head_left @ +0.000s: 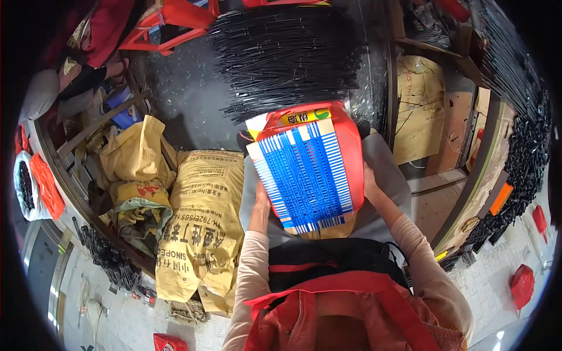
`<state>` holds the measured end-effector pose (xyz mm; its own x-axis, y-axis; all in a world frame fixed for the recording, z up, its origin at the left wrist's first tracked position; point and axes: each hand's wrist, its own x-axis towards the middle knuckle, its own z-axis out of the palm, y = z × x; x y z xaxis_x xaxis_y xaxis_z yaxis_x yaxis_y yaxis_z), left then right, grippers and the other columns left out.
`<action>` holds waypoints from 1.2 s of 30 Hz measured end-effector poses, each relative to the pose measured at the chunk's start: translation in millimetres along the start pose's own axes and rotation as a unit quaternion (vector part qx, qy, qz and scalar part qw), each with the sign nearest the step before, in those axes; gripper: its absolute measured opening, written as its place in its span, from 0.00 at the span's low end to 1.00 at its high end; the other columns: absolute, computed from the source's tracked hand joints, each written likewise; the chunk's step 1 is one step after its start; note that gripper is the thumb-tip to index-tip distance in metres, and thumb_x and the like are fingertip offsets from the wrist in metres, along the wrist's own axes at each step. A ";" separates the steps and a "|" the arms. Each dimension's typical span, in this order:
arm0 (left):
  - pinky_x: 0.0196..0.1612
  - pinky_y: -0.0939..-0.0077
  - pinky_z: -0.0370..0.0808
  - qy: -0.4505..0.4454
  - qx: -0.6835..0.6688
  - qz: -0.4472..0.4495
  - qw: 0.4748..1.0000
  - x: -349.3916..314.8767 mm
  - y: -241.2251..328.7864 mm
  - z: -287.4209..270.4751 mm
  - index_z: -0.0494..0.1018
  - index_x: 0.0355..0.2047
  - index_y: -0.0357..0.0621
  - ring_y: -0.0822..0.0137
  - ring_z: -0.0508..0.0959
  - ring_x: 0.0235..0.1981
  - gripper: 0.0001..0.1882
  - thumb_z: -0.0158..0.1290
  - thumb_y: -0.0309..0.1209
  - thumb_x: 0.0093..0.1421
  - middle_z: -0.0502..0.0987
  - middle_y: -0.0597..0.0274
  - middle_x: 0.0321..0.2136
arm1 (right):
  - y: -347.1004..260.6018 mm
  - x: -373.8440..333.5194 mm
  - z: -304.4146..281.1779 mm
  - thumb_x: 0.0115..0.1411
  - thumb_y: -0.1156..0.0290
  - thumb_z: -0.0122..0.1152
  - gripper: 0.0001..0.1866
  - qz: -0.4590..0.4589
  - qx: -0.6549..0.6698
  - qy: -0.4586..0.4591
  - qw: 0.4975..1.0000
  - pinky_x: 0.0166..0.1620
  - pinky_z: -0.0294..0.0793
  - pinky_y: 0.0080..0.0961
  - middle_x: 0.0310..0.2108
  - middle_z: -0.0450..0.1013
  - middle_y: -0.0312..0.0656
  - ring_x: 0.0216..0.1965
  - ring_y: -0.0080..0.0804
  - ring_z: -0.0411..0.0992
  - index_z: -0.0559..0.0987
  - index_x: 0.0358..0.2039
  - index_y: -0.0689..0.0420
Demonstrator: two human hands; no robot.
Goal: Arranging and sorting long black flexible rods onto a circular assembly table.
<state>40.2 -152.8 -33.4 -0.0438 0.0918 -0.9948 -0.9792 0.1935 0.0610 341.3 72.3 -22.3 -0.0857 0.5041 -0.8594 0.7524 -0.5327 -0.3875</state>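
A flat panel of blue and white strips in close rows (307, 175) lies tilted on a red plastic piece (353, 137) over my lap. A yellow label (305, 116) shows at its far edge. My left hand (261, 196) is at the panel's left edge, its fingers mostly hidden behind it. On the other side, my right hand (370, 182) is against the right edge of the red piece, and its fingers are hidden too. A broad heap of thin black rods or strips (287, 55) lies just beyond the panel.
Printed yellow-brown sacks (202, 216) lean on my left, with an open sack (140, 205) beside them. A red plastic stool (175, 23) stands at the far left. At the right are a cardboard sheet (420, 108) and a shelf edge with piled black pieces (515, 169).
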 end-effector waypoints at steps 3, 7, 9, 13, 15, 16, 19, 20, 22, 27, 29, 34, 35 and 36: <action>0.39 0.64 0.79 -0.009 -0.002 -0.008 1.000 6.1 8.0 -7.0 0.74 0.44 0.43 0.63 0.80 0.34 0.18 0.41 0.41 0.68 0.80 0.59 0.36 | -9.8 -1.1 0.2 0.68 0.52 0.47 0.26 0.038 0.162 -0.003 0.986 0.50 0.74 0.28 0.50 0.74 0.42 0.46 0.29 0.73 0.73 0.55 0.61; 0.39 0.64 0.79 -0.052 -0.018 -0.057 0.997 25.6 12.9 -5.4 0.76 0.40 0.44 0.63 0.79 0.33 0.19 0.40 0.42 0.68 0.80 0.59 0.35 | -39.6 -1.7 -0.7 0.69 0.53 0.46 0.24 0.152 0.223 -0.023 0.963 0.49 0.75 0.27 0.49 0.75 0.40 0.44 0.27 0.75 0.74 0.54 0.59; 0.37 0.63 0.79 -0.061 0.001 -0.044 0.997 32.7 23.0 -2.6 0.76 0.39 0.44 0.65 0.79 0.31 0.18 0.41 0.42 0.67 0.80 0.61 0.34 | -57.2 -11.4 1.4 0.69 0.53 0.46 0.25 0.111 0.251 -0.010 0.962 0.49 0.76 0.27 0.47 0.76 0.39 0.43 0.28 0.76 0.74 0.53 0.61; 0.40 0.61 0.79 -0.066 0.062 -0.064 0.994 3.6 66.7 0.3 0.77 0.39 0.44 0.62 0.79 0.33 0.21 0.41 0.46 0.67 0.81 0.59 0.35 | -92.7 -56.7 -4.8 0.70 0.51 0.43 0.26 0.145 0.393 -0.048 0.907 0.51 0.73 0.26 0.48 0.75 0.40 0.46 0.28 0.74 0.74 0.53 0.61; 0.36 0.66 0.80 -0.135 0.005 -0.114 0.984 -31.8 97.1 6.6 0.77 0.38 0.42 0.66 0.79 0.31 0.16 0.44 0.40 0.67 0.80 0.60 0.34 | -119.5 -79.7 -13.2 0.70 0.50 0.42 0.27 0.134 0.378 -0.062 0.914 0.52 0.72 0.25 0.48 0.75 0.40 0.47 0.28 0.74 0.74 0.53 0.61; 0.36 0.66 0.80 -0.173 -0.020 -0.111 0.978 -51.7 114.3 11.6 0.77 0.38 0.42 0.66 0.79 0.31 0.16 0.45 0.40 0.67 0.80 0.60 0.34 | -136.5 -91.8 -17.7 0.69 0.49 0.42 0.28 0.099 0.336 -0.041 0.936 0.48 0.74 0.26 0.45 0.76 0.41 0.44 0.28 0.74 0.75 0.50 0.62; 0.36 0.66 0.80 -0.220 -0.043 -0.030 0.974 -123.7 155.3 17.7 0.77 0.38 0.43 0.65 0.79 0.32 0.16 0.45 0.41 0.67 0.80 0.61 0.33 | -202.8 -120.1 -25.2 0.68 0.47 0.45 0.30 0.064 0.309 -0.054 0.947 0.45 0.75 0.25 0.41 0.76 0.41 0.41 0.26 0.75 0.77 0.46 0.64; 0.38 0.67 0.79 -0.155 -0.009 0.037 0.987 -149.1 166.1 15.2 0.76 0.40 0.42 0.65 0.79 0.34 0.17 0.44 0.42 0.67 0.80 0.60 0.35 | -227.3 -129.0 -28.2 0.67 0.46 0.47 0.29 0.072 0.325 -0.087 0.939 0.45 0.75 0.24 0.41 0.76 0.40 0.40 0.25 0.74 0.78 0.45 0.64; 0.43 0.68 0.78 -0.145 0.043 0.135 0.979 -175.3 198.3 14.0 0.74 0.46 0.42 0.63 0.78 0.39 0.19 0.43 0.43 0.68 0.79 0.59 0.40 | -275.0 -145.6 -24.2 0.69 0.48 0.43 0.29 0.040 0.375 -0.158 0.913 0.52 0.72 0.26 0.50 0.74 0.41 0.48 0.27 0.73 0.71 0.55 0.62; 0.46 0.68 0.77 -0.163 0.059 0.268 0.948 -188.2 259.3 7.3 0.72 0.49 0.42 0.62 0.77 0.43 0.20 0.42 0.44 0.68 0.77 0.59 0.44 | -375.3 -176.9 -8.0 0.64 0.62 0.58 0.26 -0.106 0.283 -0.321 0.898 0.48 0.74 0.23 0.46 0.73 0.39 0.45 0.21 0.72 0.67 0.58 0.61; 0.46 0.67 0.77 -0.196 0.042 0.277 0.940 -183.6 277.3 1.7 0.72 0.49 0.42 0.62 0.77 0.44 0.20 0.42 0.43 0.68 0.77 0.59 0.45 | -403.7 -190.6 14.1 0.60 0.64 0.63 0.28 -0.099 0.252 -0.326 0.906 0.50 0.73 0.22 0.48 0.73 0.40 0.46 0.21 0.72 0.67 0.57 0.62; 0.47 0.67 0.76 -0.270 0.003 0.228 0.935 -147.3 300.2 -16.0 0.71 0.50 0.43 0.61 0.76 0.45 0.20 0.42 0.43 0.68 0.76 0.59 0.46 | -435.8 -228.5 67.4 0.52 0.67 0.72 0.36 -0.217 0.269 -0.268 0.899 0.59 0.67 0.27 0.53 0.71 0.44 0.54 0.26 0.69 0.66 0.58 0.66; 0.48 0.67 0.76 -0.286 -0.007 0.208 0.935 -132.6 301.1 -19.7 0.71 0.51 0.43 0.61 0.76 0.46 0.20 0.42 0.43 0.68 0.76 0.59 0.46 | -435.5 -235.0 74.6 0.52 0.67 0.72 0.36 -0.231 0.268 -0.271 0.895 0.59 0.67 0.27 0.53 0.71 0.44 0.54 0.26 0.69 0.66 0.58 0.66; 0.48 0.67 0.76 -0.294 -0.013 0.180 0.939 -114.2 297.8 -22.9 0.70 0.51 0.43 0.61 0.76 0.46 0.20 0.42 0.43 0.69 0.76 0.59 0.47 | -431.7 -243.1 80.5 0.51 0.66 0.73 0.38 -0.235 0.234 -0.251 0.909 0.60 0.66 0.27 0.54 0.70 0.44 0.55 0.27 0.69 0.65 0.59 0.66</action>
<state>-251.0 -128.0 96.5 -0.2624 0.6719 -0.6926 -0.9269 0.0241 0.3745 -15.3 125.0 327.0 -0.7017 0.4404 -0.5600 0.2047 -0.6283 -0.7505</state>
